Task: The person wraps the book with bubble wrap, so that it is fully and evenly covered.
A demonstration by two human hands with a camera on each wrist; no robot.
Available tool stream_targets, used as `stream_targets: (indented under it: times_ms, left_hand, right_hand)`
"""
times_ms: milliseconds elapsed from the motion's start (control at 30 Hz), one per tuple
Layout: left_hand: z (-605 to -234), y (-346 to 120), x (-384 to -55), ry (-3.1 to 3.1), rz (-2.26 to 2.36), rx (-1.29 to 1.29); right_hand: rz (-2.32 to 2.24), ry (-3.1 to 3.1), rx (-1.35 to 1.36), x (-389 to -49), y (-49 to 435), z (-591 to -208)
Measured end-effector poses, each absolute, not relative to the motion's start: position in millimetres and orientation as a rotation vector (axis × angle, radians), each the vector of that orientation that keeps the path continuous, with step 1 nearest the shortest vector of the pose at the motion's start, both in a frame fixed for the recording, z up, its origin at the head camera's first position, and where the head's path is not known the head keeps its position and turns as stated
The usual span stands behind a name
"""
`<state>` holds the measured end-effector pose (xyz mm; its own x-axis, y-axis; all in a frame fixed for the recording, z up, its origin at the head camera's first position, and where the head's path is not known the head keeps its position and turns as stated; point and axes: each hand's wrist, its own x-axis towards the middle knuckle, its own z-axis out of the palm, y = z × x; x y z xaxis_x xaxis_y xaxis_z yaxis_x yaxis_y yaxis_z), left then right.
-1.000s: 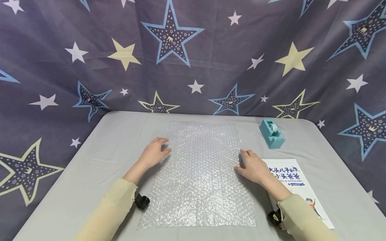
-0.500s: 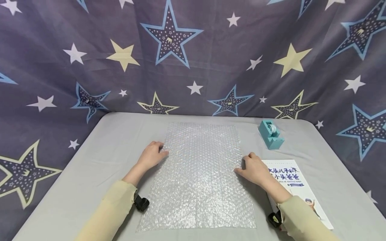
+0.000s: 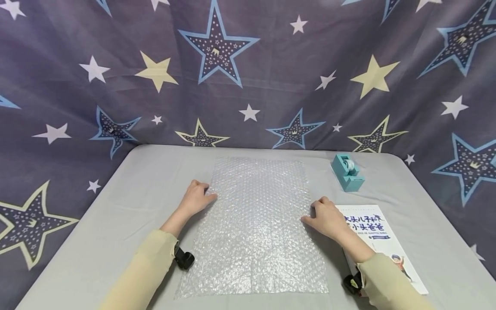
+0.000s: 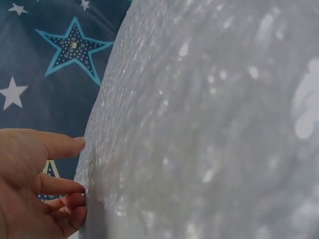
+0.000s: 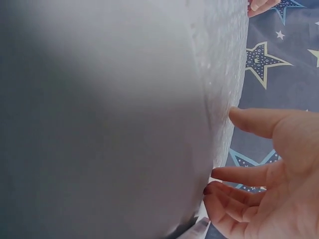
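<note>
A clear sheet of bubble wrap [image 3: 255,224] lies flat along the middle of the table. At its left edge is my left hand [image 3: 193,199], thumb over the border and fingertips down by the tabletop. In the left wrist view, the thumb [image 4: 65,145] and the fingers stand apart with nothing pinched between them. My right hand [image 3: 327,217] is at the opposite edge, its thumb over the wrap and fingers just outside it. The right wrist view shows that thumb [image 5: 251,121] likewise spread away from loosely bent fingers.
On the right a white book [image 3: 381,241] with blue Chinese lettering lies partly beneath my right forearm. Behind it stands a teal tape dispenser [image 3: 348,173] with a roll of tape. A star-patterned curtain [image 3: 271,64] hangs along the table's back and sides.
Both hands have slid slightly toward me along the edges of the wrap, mostly in the first half second. The left hand has also drawn slightly outward. The sheet lies as before.
</note>
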<state>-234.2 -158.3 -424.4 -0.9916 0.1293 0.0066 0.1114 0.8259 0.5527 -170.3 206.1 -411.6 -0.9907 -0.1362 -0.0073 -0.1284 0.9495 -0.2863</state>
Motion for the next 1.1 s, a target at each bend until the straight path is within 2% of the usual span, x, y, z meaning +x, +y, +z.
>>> stream_targets:
  times_ms: [433, 633, 1100]
  left_hand:
    - [-429, -160, -236, 2.949, 1.029, 0.126]
    - [-427, -161, -236, 2.924, 1.078, 0.098]
    - [-425, -162, -235, 2.951, 1.086, 0.121]
  right_hand:
    - [-0.729, 2.962, -0.081, -172, 203, -415]
    - [-0.901, 2.895, -0.105, -175, 204, -416]
    - [-0.949, 2.853, -0.076, -180, 209, -415]
